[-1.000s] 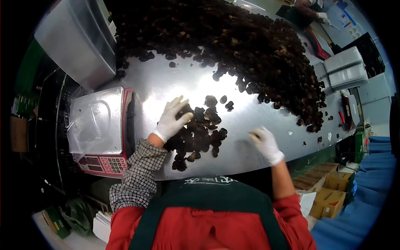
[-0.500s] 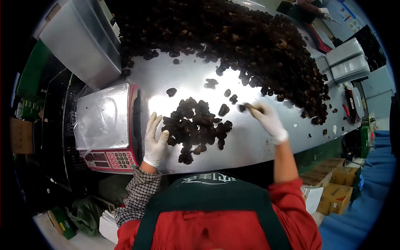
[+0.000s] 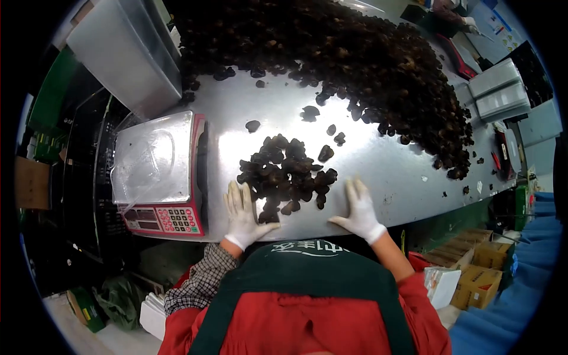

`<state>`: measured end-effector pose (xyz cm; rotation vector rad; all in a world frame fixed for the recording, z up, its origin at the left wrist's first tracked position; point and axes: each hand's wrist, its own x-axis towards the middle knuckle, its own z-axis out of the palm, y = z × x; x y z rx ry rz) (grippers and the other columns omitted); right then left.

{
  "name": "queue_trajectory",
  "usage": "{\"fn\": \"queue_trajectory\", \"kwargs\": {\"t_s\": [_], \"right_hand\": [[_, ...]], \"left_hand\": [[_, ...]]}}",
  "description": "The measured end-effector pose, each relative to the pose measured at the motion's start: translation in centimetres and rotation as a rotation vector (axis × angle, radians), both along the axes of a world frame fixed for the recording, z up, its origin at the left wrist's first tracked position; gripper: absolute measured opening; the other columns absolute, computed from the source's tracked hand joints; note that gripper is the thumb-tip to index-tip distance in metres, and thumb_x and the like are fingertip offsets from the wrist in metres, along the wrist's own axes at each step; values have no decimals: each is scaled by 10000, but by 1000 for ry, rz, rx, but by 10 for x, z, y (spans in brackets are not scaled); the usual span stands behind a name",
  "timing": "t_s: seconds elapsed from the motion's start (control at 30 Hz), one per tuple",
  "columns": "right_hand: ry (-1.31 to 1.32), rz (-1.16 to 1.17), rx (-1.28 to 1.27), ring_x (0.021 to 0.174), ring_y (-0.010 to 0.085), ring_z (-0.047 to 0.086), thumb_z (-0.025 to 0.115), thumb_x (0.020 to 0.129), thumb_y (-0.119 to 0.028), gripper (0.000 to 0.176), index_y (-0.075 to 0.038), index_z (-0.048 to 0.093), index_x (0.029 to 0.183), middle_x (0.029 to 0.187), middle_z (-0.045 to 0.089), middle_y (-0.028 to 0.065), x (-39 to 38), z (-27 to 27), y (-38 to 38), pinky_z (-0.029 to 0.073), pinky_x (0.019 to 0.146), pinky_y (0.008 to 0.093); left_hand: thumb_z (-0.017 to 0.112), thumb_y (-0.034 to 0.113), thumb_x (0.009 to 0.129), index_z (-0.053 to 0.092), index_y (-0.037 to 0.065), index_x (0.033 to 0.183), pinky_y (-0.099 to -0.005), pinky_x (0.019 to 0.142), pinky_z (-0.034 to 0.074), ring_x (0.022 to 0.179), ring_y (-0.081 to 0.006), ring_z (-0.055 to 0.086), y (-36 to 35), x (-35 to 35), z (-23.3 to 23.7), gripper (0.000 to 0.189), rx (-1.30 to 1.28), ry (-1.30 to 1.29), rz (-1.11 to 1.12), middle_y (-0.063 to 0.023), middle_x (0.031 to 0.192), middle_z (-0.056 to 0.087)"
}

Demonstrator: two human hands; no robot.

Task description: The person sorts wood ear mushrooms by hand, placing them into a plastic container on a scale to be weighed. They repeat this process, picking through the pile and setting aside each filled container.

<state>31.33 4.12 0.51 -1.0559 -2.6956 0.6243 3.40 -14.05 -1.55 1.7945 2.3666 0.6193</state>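
Note:
A small pile of dark brown, shiny, rounded pieces [image 3: 281,171], perhaps dried mushrooms, lies on the metal table [image 3: 390,198] in front of me. My left hand [image 3: 244,216], in a white glove, is beside the pile's lower left edge, its fingers stretched out and thumb spread toward the right. To the right of the pile, my gloved right hand [image 3: 360,212] rests on the table with fingers up and thumb out to the left. Both hands are open and hold nothing. A few loose pieces [image 3: 326,153] lie just beyond the pile.
A red scale [image 3: 198,177] with a metal pan stands at left, clear plastic on it. Behind it is a tall grey bin [image 3: 127,56]. A large heap of the same pieces [image 3: 349,56] covers the far side. White containers [image 3: 502,97] and another person's gloved hand [image 3: 469,22] are at right.
My right hand has let go of a dark piece and come down and left beside the pile. My left hand has shifted nearer the table's front edge, its thumb now spread below the pile.

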Motion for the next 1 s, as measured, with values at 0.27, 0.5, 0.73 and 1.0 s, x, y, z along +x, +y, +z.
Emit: {"fn": "queue_trajectory", "kwargs": {"t_s": [0.27, 0.5, 0.73, 1.0], "right_hand": [[216, 483, 11, 1348, 470, 249, 829, 540, -524, 1207, -71, 215, 1475, 1461, 205, 327, -111, -7, 36, 235, 1115, 517], [192, 491, 100, 1196, 387, 451, 764, 547, -209, 954, -64, 371, 1404, 1370, 401, 234, -119, -8, 25, 372, 1020, 466], [307, 144, -712, 903, 238, 629, 659, 739, -146, 461, -71, 577, 1186, 1010, 646, 156, -173, 23, 79, 493, 846, 304], [551, 361, -614, 732, 74, 585, 658, 805, -77, 410, 7, 554, 1192, 927, 650, 41, -224, 134, 72, 505, 645, 235]], "left_hand": [[832, 588, 485, 110, 72, 1493, -618, 1099, 112, 1388, -474, 86, 69, -39, 26, 1343, -128, -86, -360, -288, 1499, 95], [778, 344, 599, 382, 90, 1390, -470, 1040, 338, 1219, -376, 380, 80, -23, 12, 920, -29, -2, -334, -144, 1383, 383], [693, 83, 666, 576, 26, 1109, -328, 852, 488, 872, -227, 611, 155, -53, 56, 462, -274, -796, -90, -118, 948, 635], [650, 7, 704, 567, -10, 1109, -254, 694, 515, 783, -115, 606, 124, -81, 184, 413, 9, -1074, 7, -42, 895, 631]]}}
